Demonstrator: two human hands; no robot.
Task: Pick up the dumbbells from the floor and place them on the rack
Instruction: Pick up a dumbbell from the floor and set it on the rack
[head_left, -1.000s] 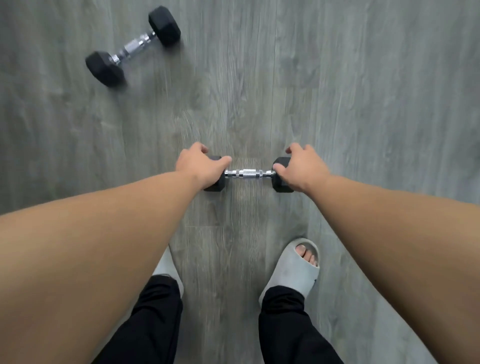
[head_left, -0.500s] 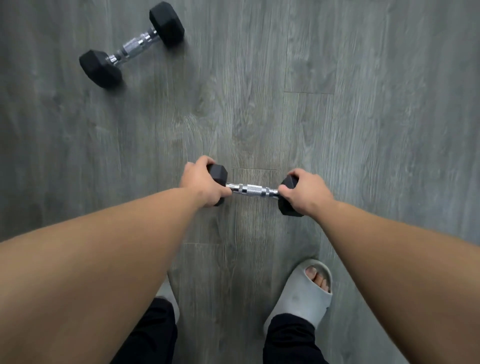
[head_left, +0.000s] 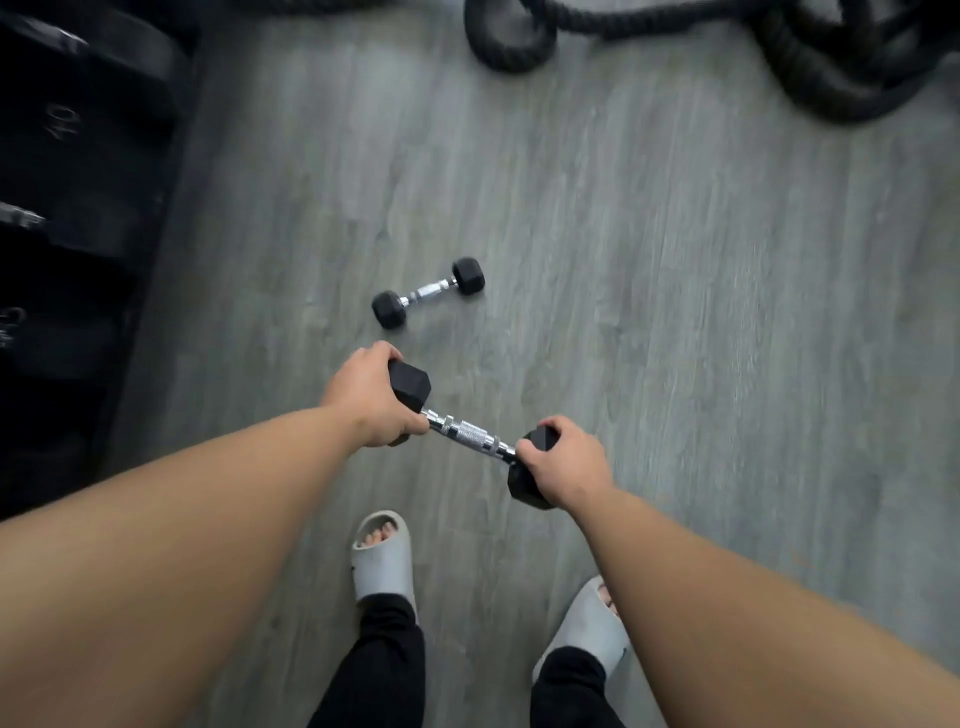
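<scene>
A: What's far left?
B: A dark rack of black weights.
A: And the hands?
B: Left hand wraps one rubber hex head of the held dumbbell, right hand the other; its knurled chrome bar slants between them. A second dumbbell lies on the grey plank floor beyond.

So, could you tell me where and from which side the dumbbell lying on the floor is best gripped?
Probably the chrome handle of the floor dumbbell, taken from above. It lies flat with the bar bare between the hex heads; the fingers should close across the slanted bar.
</scene>
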